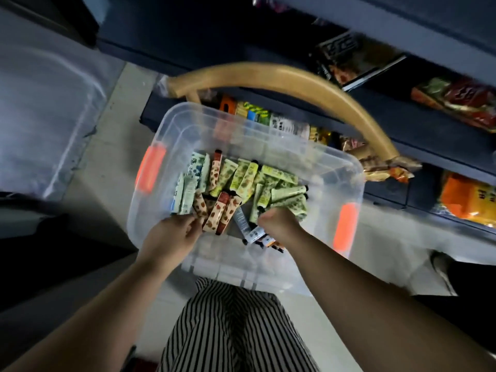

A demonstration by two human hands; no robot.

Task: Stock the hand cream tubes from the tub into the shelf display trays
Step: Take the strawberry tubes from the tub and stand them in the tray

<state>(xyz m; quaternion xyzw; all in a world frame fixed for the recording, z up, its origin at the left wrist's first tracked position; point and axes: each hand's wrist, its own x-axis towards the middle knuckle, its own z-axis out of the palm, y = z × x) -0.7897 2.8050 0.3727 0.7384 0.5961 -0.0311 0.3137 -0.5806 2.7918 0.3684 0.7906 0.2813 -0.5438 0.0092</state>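
- Tubes (241, 181) piled mid-frame in tub (357, 189); pickup step.
- Left hand (171, 232) fingers pinch a tube; right hand (279, 221) clenched on tubes.
- Next: lift, carry to shelf (402, 124), upper right.

Dim light, pale floor (118, 146), dark shelving (402, 122) holding snack packets (456, 100).

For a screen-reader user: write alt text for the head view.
Both hands reach into a clear plastic tub of hand cream tubes; the left hand fingers tubes, the right hand grips several. Stocked dark shelves stand behind.
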